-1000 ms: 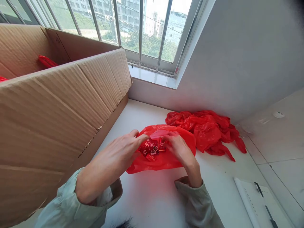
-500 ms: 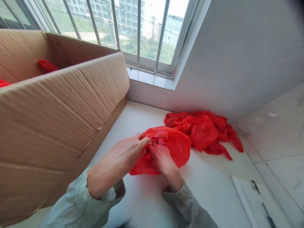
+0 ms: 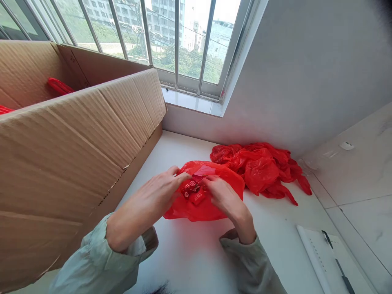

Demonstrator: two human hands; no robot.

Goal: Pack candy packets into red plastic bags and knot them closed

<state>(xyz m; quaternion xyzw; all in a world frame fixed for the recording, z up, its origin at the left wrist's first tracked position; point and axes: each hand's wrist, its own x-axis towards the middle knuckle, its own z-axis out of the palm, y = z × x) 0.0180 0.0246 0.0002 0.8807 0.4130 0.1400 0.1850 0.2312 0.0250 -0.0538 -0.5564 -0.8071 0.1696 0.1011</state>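
Note:
An open red plastic bag (image 3: 228, 192) lies on the white table, its mouth facing up. Small dark red wrapped pieces (image 3: 191, 185) with white printing lie inside, along with a brighter red packet (image 3: 197, 198). At the bag's left rim, my left hand (image 3: 156, 192) is closed on the plastic, thumb over the opening and the other fingers mostly hidden. My right hand (image 3: 225, 196) reaches in from the right. Its fingertips are pinched together near a pinkish wrapper (image 3: 204, 169) at the far side of the opening; what they hold cannot be made out.
A large open cardboard box (image 3: 122, 122) with red plastic inside stands at the left. Behind the bag, to the right, more crumpled red bags (image 3: 260, 167) are heaped against the wall. A white notebook (image 3: 318, 253) with a pen (image 3: 338, 263) lies at the lower right, below a barred window (image 3: 190, 49).
My right hand has risen out of the bag's middle, shifting right and toward the far rim, which uncovers the packets. My left hand stays at the left rim.

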